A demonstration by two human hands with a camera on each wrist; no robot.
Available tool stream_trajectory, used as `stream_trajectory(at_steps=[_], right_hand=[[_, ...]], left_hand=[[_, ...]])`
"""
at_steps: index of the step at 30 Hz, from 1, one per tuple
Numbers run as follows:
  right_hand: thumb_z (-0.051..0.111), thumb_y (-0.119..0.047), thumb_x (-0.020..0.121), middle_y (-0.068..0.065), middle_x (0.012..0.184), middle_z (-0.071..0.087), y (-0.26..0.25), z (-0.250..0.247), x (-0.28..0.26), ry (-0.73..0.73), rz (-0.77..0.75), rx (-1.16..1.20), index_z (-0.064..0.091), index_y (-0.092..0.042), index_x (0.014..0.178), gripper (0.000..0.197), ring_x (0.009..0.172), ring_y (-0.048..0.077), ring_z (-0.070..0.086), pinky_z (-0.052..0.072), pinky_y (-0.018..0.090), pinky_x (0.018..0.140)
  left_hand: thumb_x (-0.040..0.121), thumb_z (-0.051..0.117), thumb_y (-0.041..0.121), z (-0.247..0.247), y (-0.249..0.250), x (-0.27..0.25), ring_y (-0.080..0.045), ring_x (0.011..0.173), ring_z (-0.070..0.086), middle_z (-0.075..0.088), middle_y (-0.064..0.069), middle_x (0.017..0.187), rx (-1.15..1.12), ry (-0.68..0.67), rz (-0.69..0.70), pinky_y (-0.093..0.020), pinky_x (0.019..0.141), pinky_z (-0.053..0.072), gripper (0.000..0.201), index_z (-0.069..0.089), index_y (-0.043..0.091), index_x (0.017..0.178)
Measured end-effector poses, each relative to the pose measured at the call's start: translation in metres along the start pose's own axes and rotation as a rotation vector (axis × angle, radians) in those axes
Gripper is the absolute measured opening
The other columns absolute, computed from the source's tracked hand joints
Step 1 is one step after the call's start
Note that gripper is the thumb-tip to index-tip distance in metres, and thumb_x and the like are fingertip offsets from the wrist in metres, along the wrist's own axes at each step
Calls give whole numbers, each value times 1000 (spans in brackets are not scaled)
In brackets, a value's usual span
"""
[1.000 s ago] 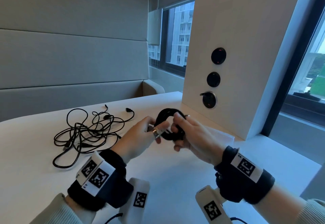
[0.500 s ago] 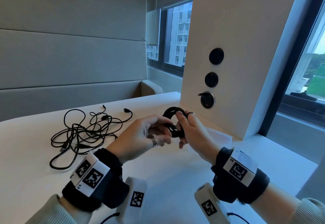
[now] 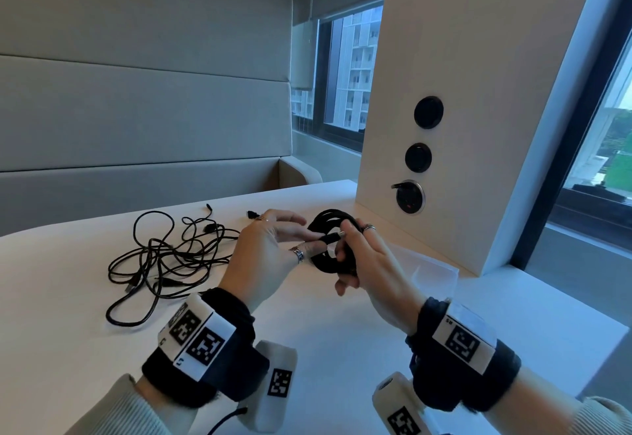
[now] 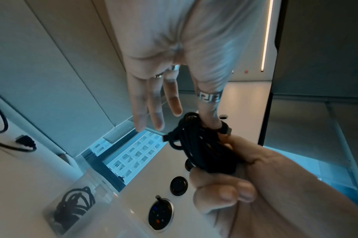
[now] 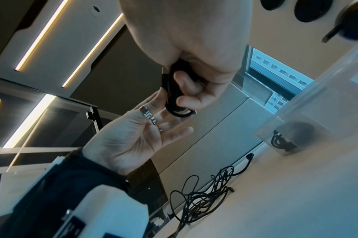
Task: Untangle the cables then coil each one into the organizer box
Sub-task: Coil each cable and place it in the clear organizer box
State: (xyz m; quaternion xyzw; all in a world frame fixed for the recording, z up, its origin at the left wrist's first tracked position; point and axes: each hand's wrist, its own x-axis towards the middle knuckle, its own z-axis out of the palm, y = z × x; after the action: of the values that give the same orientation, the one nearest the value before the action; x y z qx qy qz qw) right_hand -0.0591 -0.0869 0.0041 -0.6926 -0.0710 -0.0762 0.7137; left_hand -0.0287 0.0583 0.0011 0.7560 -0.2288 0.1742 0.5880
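Note:
A coiled black cable (image 3: 328, 224) is held upright above the white table (image 3: 325, 325). My right hand (image 3: 369, 263) grips the coil's right side, fingers curled through it. My left hand (image 3: 270, 253) has its fingers straight and spread, and its thumb presses the cable's plug end (image 3: 330, 238) against the coil. The left wrist view shows the coil (image 4: 198, 148) under that thumb. A tangle of thin black cables (image 3: 171, 257) lies on the table to the left. The translucent organizer box (image 3: 434, 267) stands behind my right hand, with one coiled cable (image 4: 76, 206) inside.
A white column (image 3: 478, 127) with three round black sockets (image 3: 410, 195) rises right behind the box. A padded grey bench back (image 3: 136, 127) lines the table's far edge. Windows lie to the right.
My left hand has let go of the coil's left side and spread its fingers; only its thumb stays on the plug end. The right hand still holds the coil in about the same place.

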Motion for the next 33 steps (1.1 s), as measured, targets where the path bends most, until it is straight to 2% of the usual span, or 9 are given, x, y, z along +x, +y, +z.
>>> stream_trajectory(at_steps=[4, 7, 9, 11, 16, 18, 21, 26, 33], right_hand=[[38, -26, 99, -2, 62, 44, -1, -3, -1, -69, 2, 34, 48, -15, 88, 19, 39, 10, 36, 38, 33, 50], [38, -26, 99, -5, 57, 44, -5, -6, -1, -114, 18, 83, 50, -15, 92, 18, 45, 10, 38, 38, 32, 50], [38, -26, 99, -4, 57, 44, -6, -7, 0, -134, 29, 110, 48, -12, 97, 17, 47, 11, 38, 38, 32, 50], [36, -25, 99, -3, 58, 43, -5, -9, 0, -159, 27, 113, 45, -12, 98, 16, 47, 12, 37, 38, 31, 49], [29, -23, 101, 1, 63, 43, 0, -10, -2, -225, 34, 120, 41, -12, 97, 17, 45, 15, 34, 40, 30, 48], [32, -23, 101, 2, 64, 44, 2, -9, -1, -206, 41, 98, 44, -11, 98, 17, 43, 16, 33, 41, 31, 49], [37, -22, 100, 2, 65, 49, 2, -10, 1, -205, 39, 44, 48, -12, 100, 14, 39, 16, 39, 44, 30, 47], [52, -25, 93, 5, 66, 58, -4, -15, 4, -271, 112, 62, 58, -17, 96, 11, 56, 20, 44, 44, 25, 47], [55, -15, 90, -5, 52, 52, 2, -12, 7, -228, 183, 128, 57, -23, 91, 8, 60, 19, 29, 46, 21, 52]], left_hand=[[48, 77, 17, 1, 3, 0, -17, 74, 68, 69, -2, 99, -357, -58, -147, -36, 82, 55, 9, 72, 20, 56], [55, 75, 17, 3, 6, -2, -13, 64, 66, 71, 1, 73, -397, -104, -108, -25, 67, 56, 9, 66, 17, 56], [61, 73, 18, 6, 5, -3, -10, 60, 59, 66, 4, 62, -375, -108, -64, -19, 61, 49, 18, 55, 15, 63], [66, 71, 21, 7, 0, -3, -11, 61, 52, 57, 2, 63, -334, -91, -72, -20, 60, 43, 27, 46, 15, 72], [80, 67, 36, 6, -9, -2, -15, 80, 61, 65, -3, 91, -141, -204, -86, -28, 74, 50, 41, 51, 20, 113], [89, 58, 30, 7, -9, -4, -14, 70, 59, 63, 3, 81, -43, -230, -26, -29, 66, 51, 21, 56, 18, 106], [91, 57, 19, 4, -9, -3, -18, 68, 57, 60, 7, 69, -99, -234, -81, -28, 58, 49, 6, 57, 14, 94], [75, 66, 15, -5, -3, -1, -11, 60, 53, 59, 5, 62, -318, -292, -162, -20, 49, 41, 13, 55, 11, 81], [83, 66, 6, -4, -7, -1, -11, 53, 44, 53, -2, 64, -227, -292, -154, -19, 47, 36, 13, 54, 10, 82]])
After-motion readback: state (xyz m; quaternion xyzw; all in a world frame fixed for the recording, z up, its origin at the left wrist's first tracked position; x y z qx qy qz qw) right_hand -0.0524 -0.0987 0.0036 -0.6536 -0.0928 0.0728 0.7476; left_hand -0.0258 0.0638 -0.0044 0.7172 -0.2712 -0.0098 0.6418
